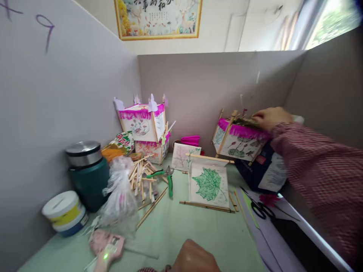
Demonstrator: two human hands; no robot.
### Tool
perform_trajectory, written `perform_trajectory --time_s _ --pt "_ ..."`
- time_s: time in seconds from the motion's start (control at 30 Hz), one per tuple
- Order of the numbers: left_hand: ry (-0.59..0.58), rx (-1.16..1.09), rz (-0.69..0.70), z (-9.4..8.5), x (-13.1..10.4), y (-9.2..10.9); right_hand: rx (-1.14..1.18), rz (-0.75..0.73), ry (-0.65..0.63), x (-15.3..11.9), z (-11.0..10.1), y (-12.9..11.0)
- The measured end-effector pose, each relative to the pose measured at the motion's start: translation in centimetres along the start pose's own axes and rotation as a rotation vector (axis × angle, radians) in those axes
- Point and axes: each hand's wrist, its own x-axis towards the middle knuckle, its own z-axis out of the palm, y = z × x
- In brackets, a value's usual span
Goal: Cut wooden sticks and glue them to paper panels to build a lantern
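Note:
My right hand [274, 116] reaches over the top of a paper lantern [241, 141] with bamboo sticks and a pink fringed rim. Its fingers are bent down onto a dark olive-brown bundle [246, 122] at the lantern's opening; what exactly they pinch is hidden. That lantern sits tilted on a dark blue and white package [262, 166]. At the bottom edge my left hand [195, 258] is curled into a fist, knuckles up, with whatever it holds out of sight. Ahead of it stands a white panel with a green leaf print [210, 185] between bamboo sticks.
Two stacked paper lanterns [141, 126] stand at the back left. Nearer are loose sticks [144, 173], green-handled pliers [167, 175], a plastic bag [120, 196], a teal flask [89, 181], a white tub [66, 213] and a lit pink glue gun [106, 245]. Black scissors [259, 209] lie right.

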Motion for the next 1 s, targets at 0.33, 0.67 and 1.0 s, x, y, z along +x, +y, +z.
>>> perform_trajectory --time_s 0.33,0.67,1.0 --pt "0.288 0.300 -0.094 -0.5 1.6 4.0 0.582 -0.518 0.185 -20.6 -0.6 -9.4" --pt "0.433 0.832 -0.460 -11.1 3.4 7.7 0.694 -0.702 -0.425 -35.4 7.6 -16.2" --pt "0.175 1.156 -0.947 -23.4 9.5 0.5 0.780 -0.665 -0.481 -35.2 8.1 -15.3"
